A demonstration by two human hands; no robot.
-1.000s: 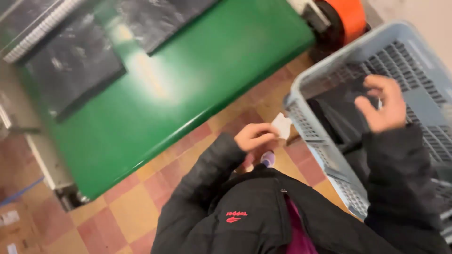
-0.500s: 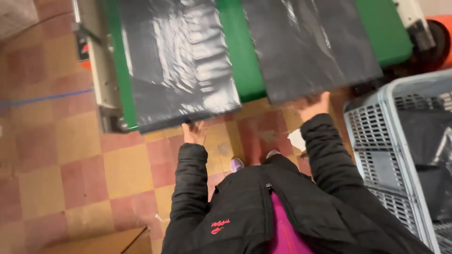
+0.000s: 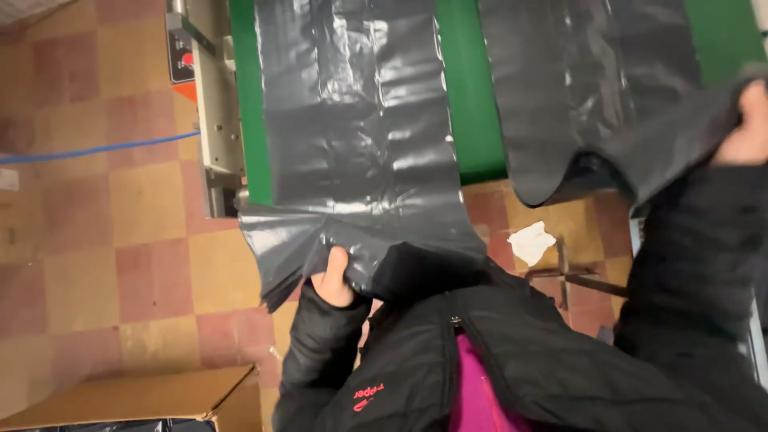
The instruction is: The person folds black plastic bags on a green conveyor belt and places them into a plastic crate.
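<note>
Left grey plastic bag (image 3: 360, 136) lies flat on green surface (image 3: 472, 96), lower edge bunched over near edge, pinched in left hand (image 3: 332, 280). Right grey plastic bag (image 3: 592, 88) beside it, near corner lifted, gripped by right hand (image 3: 744, 128). Below on checkered floor (image 3: 136, 208): white paper scrap (image 3: 532, 242). Cardboard box (image 3: 136, 396) at lower left.

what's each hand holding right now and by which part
The left hand pinches the near bottom edge of a dark grey plastic bag lying on the green belt. The right hand grips the second grey bag's corner.
</note>
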